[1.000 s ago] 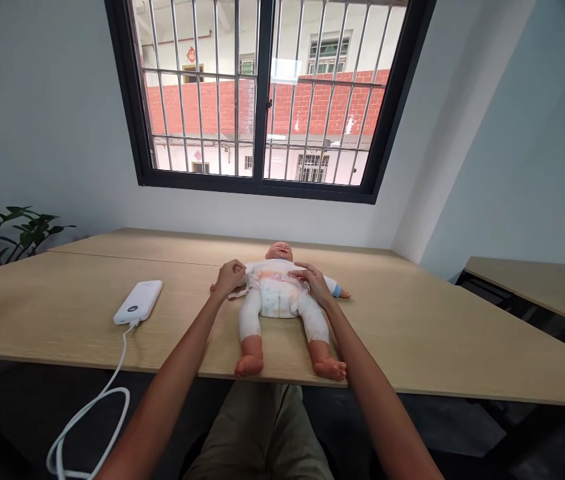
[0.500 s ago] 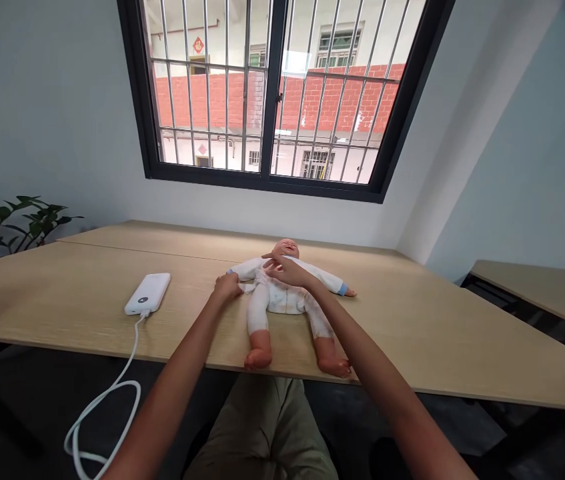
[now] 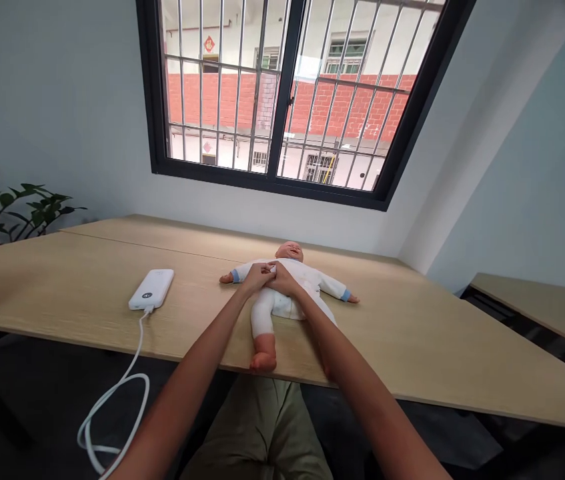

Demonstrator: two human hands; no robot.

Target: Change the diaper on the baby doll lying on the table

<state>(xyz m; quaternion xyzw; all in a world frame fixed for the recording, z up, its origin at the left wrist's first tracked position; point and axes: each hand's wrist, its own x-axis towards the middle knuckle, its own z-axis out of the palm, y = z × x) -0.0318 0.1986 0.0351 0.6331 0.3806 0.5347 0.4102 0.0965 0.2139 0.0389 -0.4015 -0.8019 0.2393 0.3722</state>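
Note:
A baby doll (image 3: 290, 251) lies on its back on the wooden table (image 3: 427, 340), head toward the window and feet toward me. It wears a white suit (image 3: 307, 272) with blue cuffs. Over the chest my left hand (image 3: 258, 276) and my right hand (image 3: 283, 280) meet, fingertips closed on a pinch of the suit's front. My right forearm covers most of one doll leg; the other leg (image 3: 263, 333) shows in full, its foot bare. The exact fold between my fingers is partly hidden.
A white power bank (image 3: 152, 289) lies to the left on the table, its white cable (image 3: 137, 387) hanging in a loop over the front edge. A leafy plant (image 3: 17, 210) stands far left. Behind the table is a barred window (image 3: 272, 180); another table (image 3: 537, 300) is at right.
My left hand has moved from the doll's side up to its chest, joining the right. My right hand has gone from spread fingers to a closed grip. The view has shifted slightly.

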